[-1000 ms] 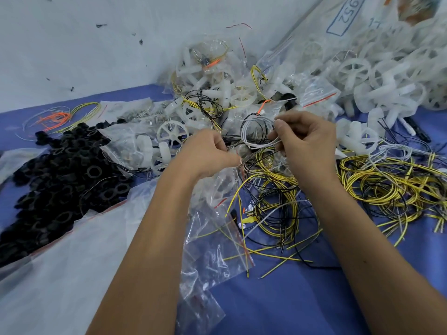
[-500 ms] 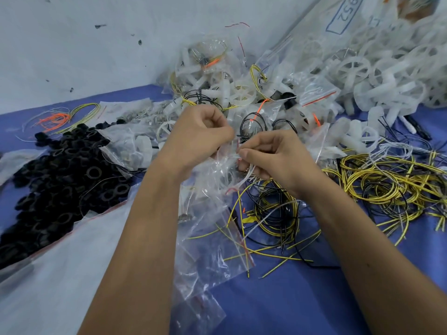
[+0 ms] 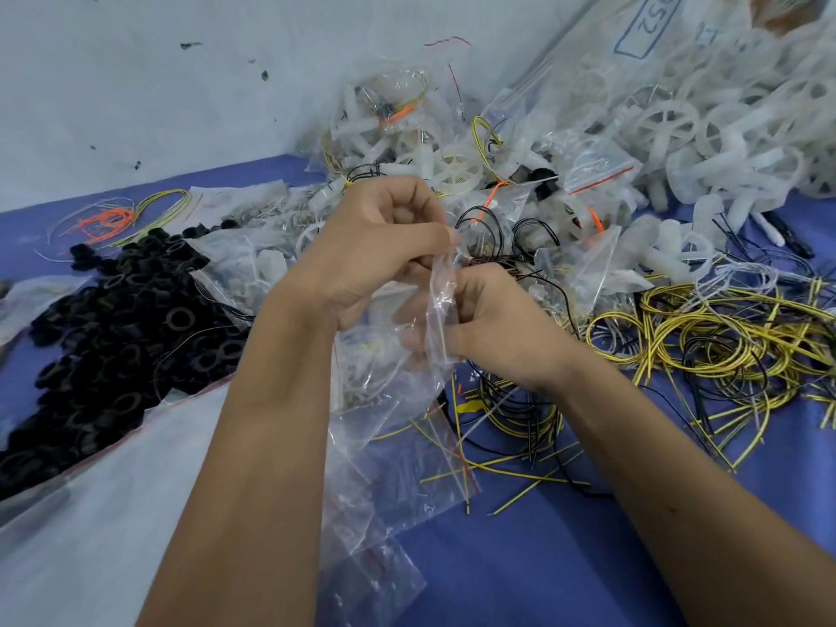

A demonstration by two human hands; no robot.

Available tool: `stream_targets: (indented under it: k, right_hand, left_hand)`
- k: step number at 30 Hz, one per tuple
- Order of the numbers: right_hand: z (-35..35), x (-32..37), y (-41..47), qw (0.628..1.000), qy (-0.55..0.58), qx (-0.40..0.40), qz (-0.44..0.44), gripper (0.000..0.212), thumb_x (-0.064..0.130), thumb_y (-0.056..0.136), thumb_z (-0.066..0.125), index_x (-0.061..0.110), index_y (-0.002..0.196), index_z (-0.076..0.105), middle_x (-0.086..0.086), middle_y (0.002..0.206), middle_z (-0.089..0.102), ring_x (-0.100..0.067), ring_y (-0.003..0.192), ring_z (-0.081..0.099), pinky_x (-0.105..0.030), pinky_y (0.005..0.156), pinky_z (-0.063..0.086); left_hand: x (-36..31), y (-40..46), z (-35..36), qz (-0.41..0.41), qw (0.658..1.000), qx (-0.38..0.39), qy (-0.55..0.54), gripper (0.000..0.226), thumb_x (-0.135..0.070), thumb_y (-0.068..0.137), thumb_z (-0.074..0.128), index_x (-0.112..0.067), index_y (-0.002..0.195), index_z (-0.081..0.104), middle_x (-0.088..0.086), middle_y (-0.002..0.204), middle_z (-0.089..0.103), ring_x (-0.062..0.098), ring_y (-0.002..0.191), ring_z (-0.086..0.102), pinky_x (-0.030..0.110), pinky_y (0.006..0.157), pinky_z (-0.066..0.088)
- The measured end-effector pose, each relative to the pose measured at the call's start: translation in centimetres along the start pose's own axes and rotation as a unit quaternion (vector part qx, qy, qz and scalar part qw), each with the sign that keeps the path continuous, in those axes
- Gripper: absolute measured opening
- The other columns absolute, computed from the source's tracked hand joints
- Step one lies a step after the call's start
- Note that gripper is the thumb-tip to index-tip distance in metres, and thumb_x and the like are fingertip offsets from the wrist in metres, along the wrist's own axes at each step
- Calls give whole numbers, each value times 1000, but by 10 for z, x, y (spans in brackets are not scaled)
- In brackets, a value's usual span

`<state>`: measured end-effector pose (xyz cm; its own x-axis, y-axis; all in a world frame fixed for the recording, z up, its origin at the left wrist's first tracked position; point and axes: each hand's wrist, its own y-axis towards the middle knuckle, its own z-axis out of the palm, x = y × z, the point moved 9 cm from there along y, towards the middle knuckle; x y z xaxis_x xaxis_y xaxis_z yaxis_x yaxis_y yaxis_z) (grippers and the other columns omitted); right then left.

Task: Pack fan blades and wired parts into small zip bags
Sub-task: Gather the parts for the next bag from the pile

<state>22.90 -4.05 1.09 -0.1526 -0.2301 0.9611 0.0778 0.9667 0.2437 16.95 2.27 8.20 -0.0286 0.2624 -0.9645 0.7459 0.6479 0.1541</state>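
Observation:
My left hand [image 3: 380,251] pinches the top edge of a small clear zip bag [image 3: 425,350] held above the blue table. My right hand [image 3: 493,328] is curled just below and to the right, its fingertips pushed into the bag's mouth behind the plastic. What the right fingers hold is hidden by the film. White fan blades [image 3: 457,169] lie heaped behind the hands. Yellow and black wires [image 3: 705,346] sprawl to the right. More empty zip bags [image 3: 384,513] lie under my forearms.
A pile of black rings [image 3: 108,319] spills from a big clear bag [image 3: 90,513] at left. Filled small bags [image 3: 597,169] and a large sack of white blades [image 3: 724,110] crowd the back right. Orange and yellow wires [image 3: 117,219] lie far left. A white wall closes the back.
My right hand has come down and left from the coiled white wire to the bag's mouth. My left hand rose a little and holds the bag up.

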Motion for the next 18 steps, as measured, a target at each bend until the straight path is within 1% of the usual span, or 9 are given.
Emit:
stream_targets:
  k: [1,4,6,9,11,12,14,16,18]
  right_hand:
    - [5,2,-1,1000,-7,16,-2,17,-8,85,75,-19,95,68,-40,97,68,-30,87,64,-64,83,57]
    - [17,3,-1,996,-72,49,-6,13,-7,89,71,-17,97,70,-35,104,69,-28,91,63,-58,87,54]
    - [9,8,0,985,-170,7,-33,7,-4,91,69,-9,88,73,-21,90,72,-24,81,64,-46,77,55]
    - [1,11,-1,961,-269,-35,-60,33,-1,92,64,17,64,63,6,63,58,-9,62,51,-29,62,44]
    - [10,6,0,949,-310,14,-59,28,-2,94,61,13,72,71,4,70,63,-12,70,59,-29,69,47]
    - [20,1,0,945,-319,56,-55,21,-1,96,60,8,89,77,-2,88,72,-17,87,66,-33,80,51]
    - [38,-2,-3,944,-304,118,-53,26,-1,100,57,8,115,75,-7,117,73,-21,115,64,-37,100,49]
    - [46,1,-4,955,-264,120,-59,22,-1,101,55,2,112,74,-10,115,73,-24,114,65,-41,100,50]
    - [39,-1,0,966,-240,76,-49,16,-3,99,57,-6,102,72,-18,108,71,-34,107,65,-48,94,51]
  left_hand:
    - [-2,-1,1,3,1000,8,-10,20,9,87,69,-5,77,58,16,68,57,20,53,55,19,45,46]
    - [-3,-2,4,4,999,24,-37,23,10,88,67,-6,75,56,10,62,57,15,50,55,17,43,45]
    - [-1,-2,4,3,999,24,-43,25,11,88,67,-6,74,56,5,58,57,11,48,53,17,43,45]
    - [1,-1,0,2,999,15,-47,26,11,88,68,-8,73,56,5,58,56,11,47,53,17,44,46]
    - [3,0,-1,4,999,20,-51,27,12,88,67,-7,73,56,4,57,57,11,47,55,17,44,47]
    - [4,0,0,3,999,24,-49,26,12,88,67,-7,73,56,5,57,59,12,47,57,18,44,48]
    - [5,-1,4,0,999,37,-36,25,12,87,68,-6,74,56,7,58,60,12,47,57,17,44,47]
    - [7,-1,7,-2,999,46,-20,25,11,87,68,-6,74,56,6,57,61,11,46,56,17,43,46]
    - [7,0,7,0,999,44,-14,26,12,87,68,-7,73,56,4,56,61,11,45,56,17,43,45]
